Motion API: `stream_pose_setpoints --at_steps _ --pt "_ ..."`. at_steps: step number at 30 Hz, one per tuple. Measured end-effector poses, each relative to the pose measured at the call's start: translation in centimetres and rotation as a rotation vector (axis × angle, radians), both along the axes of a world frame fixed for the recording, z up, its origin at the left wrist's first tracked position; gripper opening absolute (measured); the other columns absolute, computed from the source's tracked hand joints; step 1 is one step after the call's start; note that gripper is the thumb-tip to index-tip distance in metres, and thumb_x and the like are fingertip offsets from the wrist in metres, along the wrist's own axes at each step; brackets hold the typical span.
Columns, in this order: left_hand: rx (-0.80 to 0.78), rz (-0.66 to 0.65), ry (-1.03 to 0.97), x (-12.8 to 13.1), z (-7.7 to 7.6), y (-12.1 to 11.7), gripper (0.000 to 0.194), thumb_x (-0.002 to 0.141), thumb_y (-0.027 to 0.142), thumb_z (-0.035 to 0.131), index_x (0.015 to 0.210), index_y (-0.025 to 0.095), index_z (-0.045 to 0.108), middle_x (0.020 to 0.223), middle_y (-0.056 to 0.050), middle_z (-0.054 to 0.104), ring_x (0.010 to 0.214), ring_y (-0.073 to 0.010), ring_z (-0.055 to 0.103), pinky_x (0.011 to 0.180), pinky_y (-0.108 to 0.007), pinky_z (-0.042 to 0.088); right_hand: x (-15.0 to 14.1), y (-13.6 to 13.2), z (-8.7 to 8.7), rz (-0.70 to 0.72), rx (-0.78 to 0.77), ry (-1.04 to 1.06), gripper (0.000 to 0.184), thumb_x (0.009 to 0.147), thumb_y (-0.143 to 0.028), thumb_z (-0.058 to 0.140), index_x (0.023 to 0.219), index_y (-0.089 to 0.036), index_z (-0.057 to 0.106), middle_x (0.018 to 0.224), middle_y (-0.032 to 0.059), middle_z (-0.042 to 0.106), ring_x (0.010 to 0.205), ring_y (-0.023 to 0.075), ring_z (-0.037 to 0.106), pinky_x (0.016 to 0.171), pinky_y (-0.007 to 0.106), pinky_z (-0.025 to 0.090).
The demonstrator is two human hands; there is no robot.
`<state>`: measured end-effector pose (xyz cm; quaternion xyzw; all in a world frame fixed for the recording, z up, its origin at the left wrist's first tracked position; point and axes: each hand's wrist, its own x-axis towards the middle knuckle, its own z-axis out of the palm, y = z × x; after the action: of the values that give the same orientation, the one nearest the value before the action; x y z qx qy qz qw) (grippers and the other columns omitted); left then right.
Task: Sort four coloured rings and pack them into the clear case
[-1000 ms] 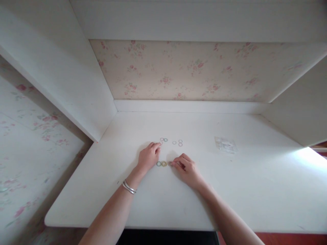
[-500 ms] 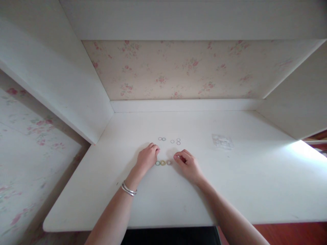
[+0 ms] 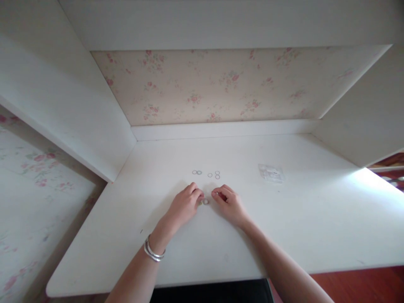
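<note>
My left hand (image 3: 186, 204) is closed in a pinch, its fingertips over the near row of small rings; a thin ring seems to be between them, mostly hidden. Below those fingertips a yellowish ring (image 3: 200, 203) shows only in part. Just right of it lies a pale ring (image 3: 206, 202), flat on the white desk (image 3: 252, 235). My right hand (image 3: 230, 206) hovers close by on the right, thumb and forefinger pressed together; what they hold, if anything, is too small to make out.
Farther back lie a left pair of thin rings (image 3: 199, 172), a single ring (image 3: 210, 175) and two touching rings (image 3: 217, 177). A clear plastic bag (image 3: 271, 173) rests to the right. White panels (image 3: 221, 128) enclose the desk's back and sides.
The pinkish ring under my left fingertips has left the back group. My left hand has come nearer and to the right, over the near rings. My right hand has drawn off the rightmost near ring.
</note>
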<state>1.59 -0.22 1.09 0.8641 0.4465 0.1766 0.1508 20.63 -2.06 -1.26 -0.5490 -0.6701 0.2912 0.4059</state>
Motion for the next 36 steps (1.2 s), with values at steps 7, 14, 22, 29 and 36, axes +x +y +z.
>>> stream_pose_setpoints --at_steps 7,14,22,29,36 --pt "0.036 -0.101 0.059 0.8 -0.1 -0.4 0.018 0.092 0.021 0.044 0.088 0.019 0.061 0.088 -0.004 0.053 0.085 -0.0162 0.053 0.077 -0.029 0.044 0.0 0.0 0.0 0.005 -0.002 0.005 0.022 0.089 -0.032 0.048 0.084 -0.019 0.065 0.076 0.0017 0.055 0.061 0.0104 0.048 0.055 0.023 0.038" --pt "0.065 -0.115 0.090 0.9 -0.4 -0.5 0.017 0.091 0.023 0.046 0.089 0.019 0.063 0.087 -0.004 0.054 0.085 -0.0171 0.053 0.078 -0.032 0.044 0.0 0.0 -0.3 0.017 0.010 -0.004 0.021 0.089 -0.032 0.048 0.085 -0.020 0.065 0.075 0.0012 0.054 0.060 0.0102 0.047 0.056 0.023 0.038" --pt "0.073 0.060 -0.158 -0.6 0.9 0.5 0.017 0.093 0.025 0.043 0.091 0.020 0.060 0.088 -0.003 0.057 0.083 -0.0142 0.056 0.079 -0.027 0.045 0.1 0.0 -0.3 0.003 0.008 -0.020 0.022 0.089 -0.033 0.048 0.086 -0.020 0.065 0.077 0.0014 0.056 0.061 0.0100 0.049 0.055 0.022 0.038" --pt "0.115 0.316 -0.221 -2.4 -0.2 2.2 0.015 0.090 0.025 0.046 0.090 0.020 0.060 0.089 -0.002 0.060 0.078 -0.0130 0.057 0.075 -0.025 0.046 1.2 0.1 -1.0 -0.098 0.030 -0.151 0.024 0.089 -0.034 0.045 0.086 -0.022 0.066 0.080 0.0020 0.059 0.061 0.0106 0.052 0.058 0.023 0.040" --pt "0.073 0.380 -0.127 -2.7 -1.4 2.8 0.015 0.089 0.024 0.046 0.090 0.021 0.061 0.090 -0.002 0.062 0.079 -0.0133 0.059 0.075 -0.024 0.046 0.9 -0.1 -1.0 0.013 0.058 -0.379 0.021 0.087 -0.026 0.047 0.087 -0.024 0.067 0.080 0.0010 0.061 0.069 0.0119 0.056 0.066 0.024 0.040"
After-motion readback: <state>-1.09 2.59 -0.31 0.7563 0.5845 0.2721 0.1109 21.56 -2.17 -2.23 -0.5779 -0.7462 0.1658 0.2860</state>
